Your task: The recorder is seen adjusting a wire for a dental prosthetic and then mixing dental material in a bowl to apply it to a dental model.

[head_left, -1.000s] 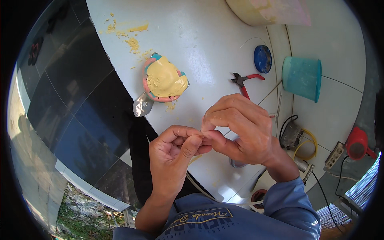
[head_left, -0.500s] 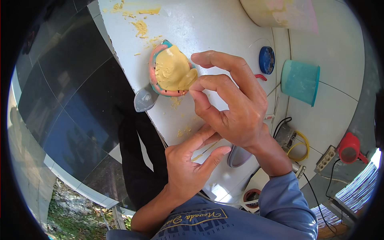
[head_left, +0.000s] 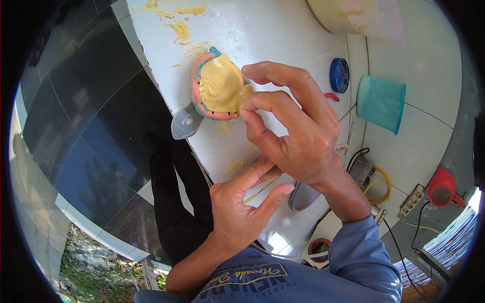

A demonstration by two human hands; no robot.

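A dental impression (head_left: 196,91) with a pink and teal rim lies on the white worktop, filled with a mound of yellow plaster (head_left: 218,83). Its grey tray handle (head_left: 186,122) juts toward the table's left edge. At the plaster's right side, by a small bulge, my right hand (head_left: 298,126) has thumb and a finger pinched together; whatever sits between the tips is hidden. Another finger of that hand is bent above the pinch. Below and nearer me is my left hand (head_left: 242,202), thumb spread from the fingers, whose tips are partly covered by the right hand.
Yellow plaster crumbs (head_left: 179,31) litter the worktop (head_left: 283,30). To the right stand a blue lid (head_left: 339,76), a teal tub (head_left: 381,103) and a large pale bucket (head_left: 348,17). Further right are a power strip (head_left: 412,199), cables and a red mug-like container (head_left: 440,187).
The impression and worktop sit slightly further right and higher in the picture. Both hands keep nearly the same pose, the right still pinched beside the plaster.
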